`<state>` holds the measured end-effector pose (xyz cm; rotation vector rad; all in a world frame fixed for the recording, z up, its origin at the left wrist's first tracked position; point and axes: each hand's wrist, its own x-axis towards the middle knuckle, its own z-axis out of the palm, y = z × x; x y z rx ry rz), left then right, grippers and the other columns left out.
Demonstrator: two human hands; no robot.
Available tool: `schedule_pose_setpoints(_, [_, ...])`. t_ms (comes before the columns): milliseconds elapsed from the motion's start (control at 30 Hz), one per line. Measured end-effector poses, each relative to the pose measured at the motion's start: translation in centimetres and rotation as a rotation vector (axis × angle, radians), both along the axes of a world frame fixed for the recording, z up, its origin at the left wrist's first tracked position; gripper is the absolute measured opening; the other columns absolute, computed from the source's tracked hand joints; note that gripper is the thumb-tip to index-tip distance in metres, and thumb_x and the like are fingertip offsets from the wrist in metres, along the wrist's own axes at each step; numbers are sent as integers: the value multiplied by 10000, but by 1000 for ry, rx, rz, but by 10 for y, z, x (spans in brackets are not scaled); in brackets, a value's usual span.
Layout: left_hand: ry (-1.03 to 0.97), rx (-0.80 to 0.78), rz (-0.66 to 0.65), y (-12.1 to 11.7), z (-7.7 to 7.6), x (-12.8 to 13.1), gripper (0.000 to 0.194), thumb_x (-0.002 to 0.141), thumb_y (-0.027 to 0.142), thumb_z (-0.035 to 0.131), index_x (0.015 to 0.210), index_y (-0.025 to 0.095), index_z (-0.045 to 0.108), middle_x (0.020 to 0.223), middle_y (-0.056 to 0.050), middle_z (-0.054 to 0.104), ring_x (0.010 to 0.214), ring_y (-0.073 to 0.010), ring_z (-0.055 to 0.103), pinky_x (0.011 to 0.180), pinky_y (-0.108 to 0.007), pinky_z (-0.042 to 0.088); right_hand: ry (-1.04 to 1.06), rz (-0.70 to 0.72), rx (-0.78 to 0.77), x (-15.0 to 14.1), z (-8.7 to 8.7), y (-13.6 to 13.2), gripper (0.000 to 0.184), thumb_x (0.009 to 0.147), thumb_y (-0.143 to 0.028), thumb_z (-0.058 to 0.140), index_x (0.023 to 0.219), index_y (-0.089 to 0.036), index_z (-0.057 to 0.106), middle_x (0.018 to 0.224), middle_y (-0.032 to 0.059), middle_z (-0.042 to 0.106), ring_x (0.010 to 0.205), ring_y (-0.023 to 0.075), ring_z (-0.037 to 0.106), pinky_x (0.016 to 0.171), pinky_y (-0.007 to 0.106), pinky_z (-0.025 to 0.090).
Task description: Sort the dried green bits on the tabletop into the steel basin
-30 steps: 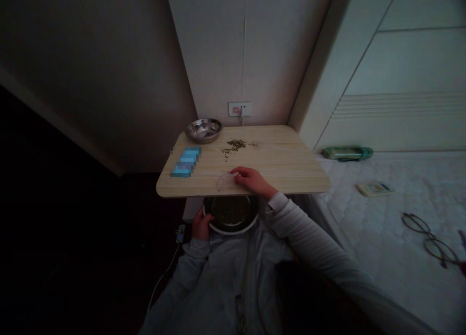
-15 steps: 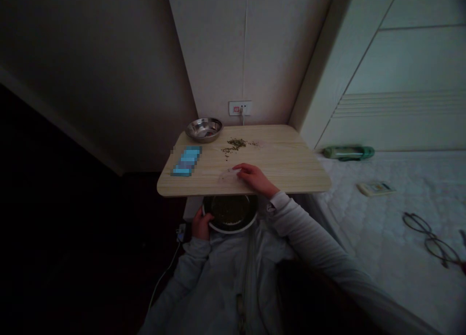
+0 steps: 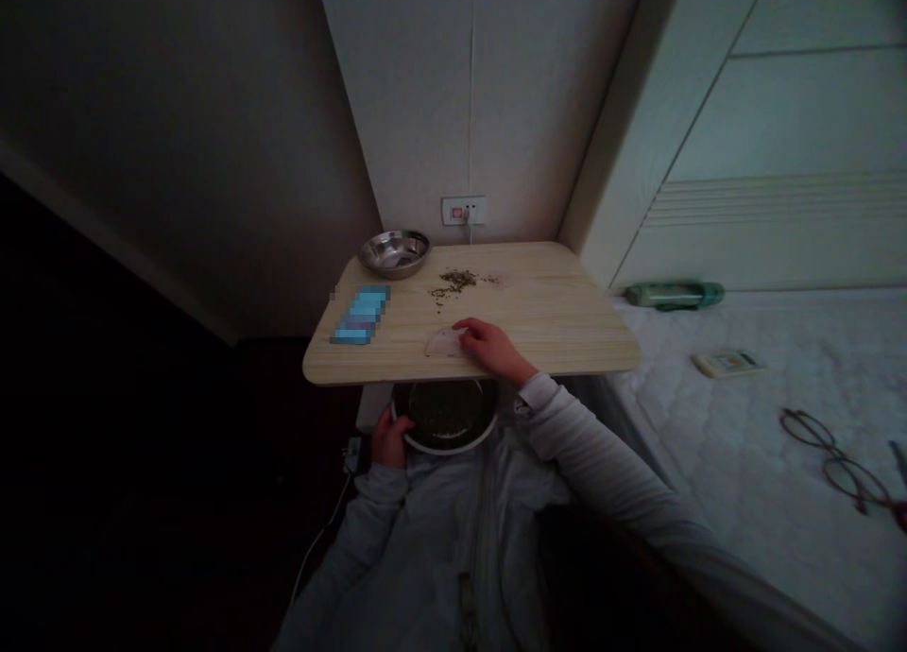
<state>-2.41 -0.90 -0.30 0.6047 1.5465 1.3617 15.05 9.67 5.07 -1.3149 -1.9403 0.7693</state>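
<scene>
Left hand: the left hand is clamping the white-rimmed, dark round bowl below the pale wooden bench's near edge.
Right hand: the right hand is touching the translucent, round-edged plastic piece near that edge, grip unclear.
Change: right fingers are shifting slightly; small greenish grains are staying scattered toward the bench's far side.

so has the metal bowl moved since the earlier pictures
No. The metal bowl sits at the same back left corner of the table; only the whole view has shifted slightly.
</scene>
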Motion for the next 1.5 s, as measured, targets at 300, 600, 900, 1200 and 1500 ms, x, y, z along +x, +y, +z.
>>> schedule_pose_setpoints(300, [-17, 20, -6, 0, -2, 0, 293, 407, 159, 504, 680, 172, 607, 577, 44, 559, 600, -125, 489, 570, -236, 366, -17, 75, -22, 1, -3, 0, 294, 688, -237, 430, 947, -193, 562, 631, -24, 516, 574, 81, 420, 566, 198, 318])
schedule_pose_setpoints(600, [-10, -5, 15, 0, 3, 1, 268, 398, 155, 506, 647, 163, 605, 540, 46, 551, 572, -116, 480, 579, -241, 373, 118, 179, -98, 4, 0, -1, 291, 666, -228, 436, 920, -167, 564, 618, -29, 525, 539, 70, 408, 541, 191, 319])
schedule_pose_setpoints(900, [-38, -2, 14, -1, 10, 4, 196, 382, 147, 503, 567, 167, 566, 531, 45, 542, 591, -129, 488, 580, -245, 373, 202, -180, -5, 14, -8, 22, 288, 664, -196, 400, 911, -150, 539, 595, -16, 526, 575, 97, 468, 596, 222, 357])
schedule_pose_setpoints(1200, [22, -15, -14, 0, 1, -1, 211, 397, 179, 516, 603, 170, 560, 576, 43, 547, 619, -132, 483, 588, -243, 359, 81, -189, 60, 13, -6, 16, 283, 671, -200, 384, 901, -156, 544, 570, -24, 498, 550, 93, 446, 550, 211, 330])
schedule_pose_setpoints(1500, [40, -15, -2, -1, 6, 1, 214, 398, 164, 512, 603, 163, 572, 555, 48, 550, 595, -117, 471, 589, -234, 362, 109, -207, 78, 13, -7, 15, 286, 681, -206, 371, 912, -157, 532, 574, -26, 495, 547, 89, 445, 553, 207, 330])
